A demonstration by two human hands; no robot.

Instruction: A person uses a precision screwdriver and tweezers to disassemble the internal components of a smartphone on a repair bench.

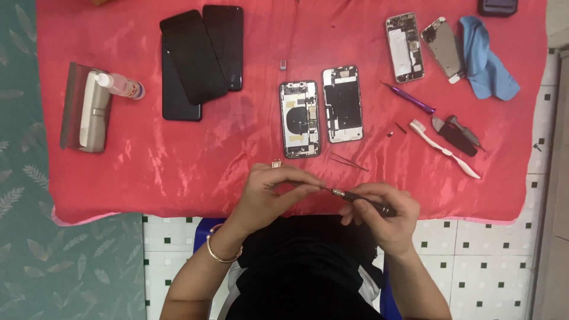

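Note:
My right hand (382,213) grips the dark handle of a small screwdriver (355,196) held level at the near edge of the red cloth (178,154). My left hand (275,192) pinches the thin metal tip end of that screwdriver. Just beyond my hands lie an opened phone body (300,118) with its inner parts showing and its separated back frame (342,104) beside it. Thin tweezers (348,161) lie between the phone and my right hand. A tiny part (276,164) sits by my left hand.
Three dark phone screens (198,56) are stacked at the back left, near a spray bottle (121,85) on a grey holder (89,109). At right lie two more opened phones (405,47), a blue cloth (486,59), a purple screwdriver (412,99), a toothbrush (444,148) and a black tool (456,133).

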